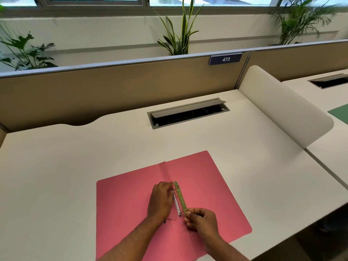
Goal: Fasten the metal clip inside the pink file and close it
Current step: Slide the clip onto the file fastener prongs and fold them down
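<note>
The pink file point(207, 178) lies open and flat on the white desk. Along its centre fold sits a gold metal clip bar point(180, 197), beside a white plastic strip point(176, 204). My left hand point(160, 200) rests on the left leaf with its fingertips at the far end of the clip, near a thin prong. My right hand point(200, 219) pinches the near end of the gold bar, where another thin prong pokes through. A small dark piece point(165, 221) lies on the file below my left wrist.
The white desk point(75, 166) carries an open grey cable tray point(188, 113) at the back. A beige partition with the label 473 point(225, 59) stands behind. A white curved divider point(282, 108) bounds the right side; a green folder point(340, 113) lies on the neighbouring desk.
</note>
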